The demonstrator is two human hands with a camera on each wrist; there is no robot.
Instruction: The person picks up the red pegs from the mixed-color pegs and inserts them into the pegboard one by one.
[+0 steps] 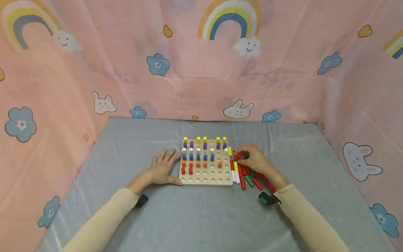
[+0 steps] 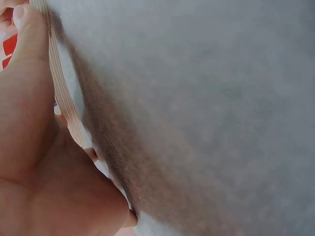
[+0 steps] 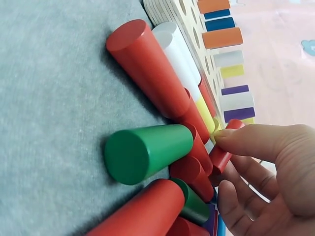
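A wooden pegboard [image 1: 196, 181] lies mid-table, with rows of yellow, purple, white, blue, orange and red pegs standing in its holes. My left hand [image 1: 162, 171] is spread along the board's left side, thumb at the near corner and fingertips at the edge; in the left wrist view the thumb [image 2: 32, 44] lies against the plywood edge [image 2: 61, 88]. To the right of the board, my right hand [image 1: 255, 161] pinches a red peg [image 3: 227, 147] between thumb and fingers, above a heap of loose pegs. A green peg [image 3: 147, 152] and a large-looking red peg [image 3: 147, 69] lie below it.
White pegs [image 1: 235, 177] and a yellow peg [image 1: 230, 151] lie along the board's right edge. Red and green pegs [image 1: 249, 181] spread toward the right forearm. A grey cloth covers the table [image 1: 176, 217], and a pink patterned curtain [image 1: 189, 87] hangs behind it.
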